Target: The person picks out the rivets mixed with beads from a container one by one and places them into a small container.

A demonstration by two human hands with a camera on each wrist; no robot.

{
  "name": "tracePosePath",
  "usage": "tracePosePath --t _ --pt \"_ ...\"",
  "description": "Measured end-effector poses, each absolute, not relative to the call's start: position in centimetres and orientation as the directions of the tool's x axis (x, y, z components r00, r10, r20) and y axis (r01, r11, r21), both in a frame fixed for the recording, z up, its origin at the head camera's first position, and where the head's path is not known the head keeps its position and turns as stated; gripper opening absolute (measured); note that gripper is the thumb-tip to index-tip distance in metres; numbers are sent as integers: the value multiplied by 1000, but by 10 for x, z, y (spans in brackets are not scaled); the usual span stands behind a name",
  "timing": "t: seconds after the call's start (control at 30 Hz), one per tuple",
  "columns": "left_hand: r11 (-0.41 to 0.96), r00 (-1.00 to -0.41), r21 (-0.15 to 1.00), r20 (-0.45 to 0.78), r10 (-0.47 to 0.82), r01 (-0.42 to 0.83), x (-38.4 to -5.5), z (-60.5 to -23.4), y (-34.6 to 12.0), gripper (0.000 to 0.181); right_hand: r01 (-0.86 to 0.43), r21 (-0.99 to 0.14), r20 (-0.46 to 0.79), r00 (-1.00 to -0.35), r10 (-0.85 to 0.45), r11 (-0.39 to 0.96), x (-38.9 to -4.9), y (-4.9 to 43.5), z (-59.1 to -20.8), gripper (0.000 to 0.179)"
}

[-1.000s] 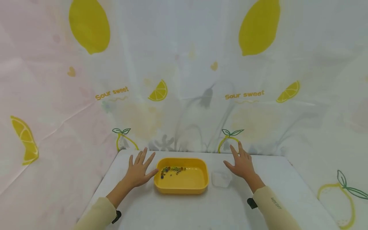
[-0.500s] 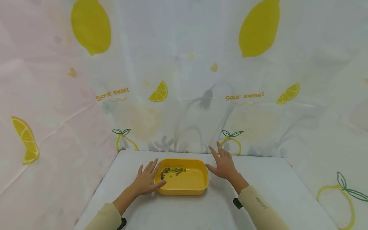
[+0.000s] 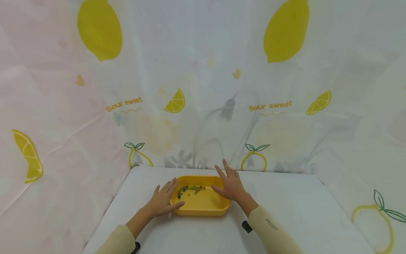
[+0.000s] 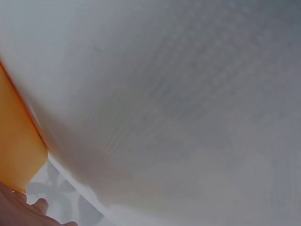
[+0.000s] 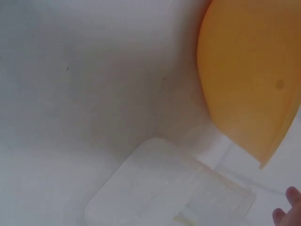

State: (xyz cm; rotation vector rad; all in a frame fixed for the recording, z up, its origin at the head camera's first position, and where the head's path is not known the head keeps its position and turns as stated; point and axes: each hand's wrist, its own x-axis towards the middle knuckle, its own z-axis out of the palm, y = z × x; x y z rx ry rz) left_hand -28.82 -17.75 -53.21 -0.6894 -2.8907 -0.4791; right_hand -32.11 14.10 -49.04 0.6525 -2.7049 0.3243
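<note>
Yellow tray: lower centre of the head frame, oblong with rounded corners, smooth and slightly glossy, plastic by its look. In the right wrist view, upper right, its outer wall shows plain and curved, with a thin projecting lip.

Beads: small, roundish, shiny; green, amber and dark blue. They lie loosely grouped in the tray's left and rear part; individual shapes are too small to tell.

Left hand: at the tray's left end, fingers extended, thumb spread over the near left corner. It grips nothing.

Right hand: over the tray's right end, fingers straight and fanned, holding nothing. Contact with the rim cannot be confirmed.

Clear box: bottom centre of the right wrist view, translucent, thin-walled, round-cornered, near the tray.

Table: white, smooth, matt. Backdrop: creased sheet printed with lemons. Sleeves: cream cloth.
</note>
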Motion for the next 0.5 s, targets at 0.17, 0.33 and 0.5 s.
tracePosePath --t 0.17,0.33,0.5 --pt "848 -888 268 196 417 457 -288 -537 -177 88 -473 -154 335 -851 -405 867 -318 126 -494 79" --pt "849 -891 274 194 410 451 -289 -537 -178 89 -515 -161 386 -818 -426 842 -317 110 -494 77" --pt "851 -895 280 177 410 445 -289 -536 -179 89 -540 -179 381 -809 -448 822 -314 97 -497 77"
